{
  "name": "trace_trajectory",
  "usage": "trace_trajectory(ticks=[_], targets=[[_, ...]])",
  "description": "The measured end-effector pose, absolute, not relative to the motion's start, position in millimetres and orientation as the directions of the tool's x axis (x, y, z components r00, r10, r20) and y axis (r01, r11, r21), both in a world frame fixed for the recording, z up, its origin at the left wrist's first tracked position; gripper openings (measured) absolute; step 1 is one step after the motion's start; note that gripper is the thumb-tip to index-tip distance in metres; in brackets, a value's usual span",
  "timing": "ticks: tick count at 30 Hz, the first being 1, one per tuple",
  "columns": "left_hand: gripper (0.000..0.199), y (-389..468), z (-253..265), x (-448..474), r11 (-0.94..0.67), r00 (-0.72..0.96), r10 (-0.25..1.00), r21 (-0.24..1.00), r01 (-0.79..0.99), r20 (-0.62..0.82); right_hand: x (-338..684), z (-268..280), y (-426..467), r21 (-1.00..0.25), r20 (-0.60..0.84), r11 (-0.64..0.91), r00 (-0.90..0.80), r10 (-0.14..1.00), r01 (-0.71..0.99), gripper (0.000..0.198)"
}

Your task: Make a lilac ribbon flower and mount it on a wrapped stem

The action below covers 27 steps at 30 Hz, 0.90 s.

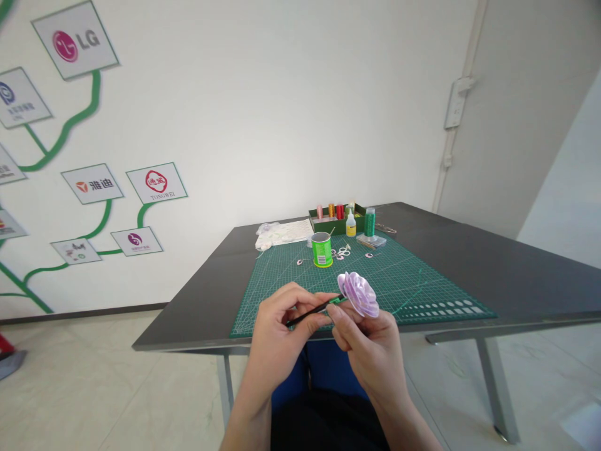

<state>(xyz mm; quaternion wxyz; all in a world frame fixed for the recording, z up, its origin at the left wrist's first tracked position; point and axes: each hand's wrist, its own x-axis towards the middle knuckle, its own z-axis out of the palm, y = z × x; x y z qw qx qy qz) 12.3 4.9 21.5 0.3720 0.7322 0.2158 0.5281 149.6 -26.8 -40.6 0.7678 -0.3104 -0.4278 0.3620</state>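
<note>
Over the table's near edge, a pale purple artificial flower (360,294) with glossy layered petals sits at the end of a thin black stick (307,314). Green thread (336,300) shows on the stick just below the petals. My left hand (282,335) is closed round the black stick, thumb and fingers pinching it. Just behind the bloom, my right hand (370,351) pinches the flower's base beside the green thread, its thumb on top. The right fingertips are partly hidden by the petals and thumb.
A green cutting mat (277,282) covers the middle of the black table (197,294). On it stand a green can (322,250), white-handled scissors (344,252), a glue bottle (350,224) and a green thread spool (370,223). Behind is a dark green box (323,227) of thread spools.
</note>
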Motion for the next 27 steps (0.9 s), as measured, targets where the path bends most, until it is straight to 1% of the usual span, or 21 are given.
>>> trace_trajectory(ticks=[8, 11, 14, 19, 22, 27], targets=[[0.023, 4.9, 21.1, 10.2, -0.673, 0.382, 0.674, 0.739, -0.034, 0.632, 150.4, -37.9, -28.5, -0.797, 0.442, 0.549, 0.376, 0.814, -0.251, 0.05], [0.023, 4.6, 21.8, 10.1, -0.674, 0.399, 0.671, 0.739, -0.024, 0.625, 151.1, -36.9, -29.2, -0.806, 0.439, 0.544, 0.381, 0.814, -0.233, 0.044], [0.025, 4.8, 22.1, 10.6, -0.67, 0.403, 0.676, 0.743, -0.013, 0.617, 150.8, -35.2, -29.6, -0.8, 0.436, 0.542, 0.372, 0.819, -0.256, 0.036], [0.027, 4.2, 22.6, 11.4, -0.674, 0.371, 0.692, 0.739, 0.024, 0.619, 149.7, -34.8, -28.4, -0.78, 0.442, 0.548, 0.353, 0.824, -0.302, 0.033], [0.025, 3.4, 23.0, 11.4, -0.678, 0.371, 0.687, 0.735, 0.018, 0.625, 149.7, -36.0, -28.3, -0.781, 0.44, 0.545, 0.349, 0.827, -0.306, 0.029], [0.02, 3.5, 22.5, 11.2, -0.683, 0.377, 0.677, 0.731, 0.002, 0.632, 149.9, -35.8, -28.1, -0.787, 0.422, 0.534, 0.361, 0.831, -0.31, 0.029]])
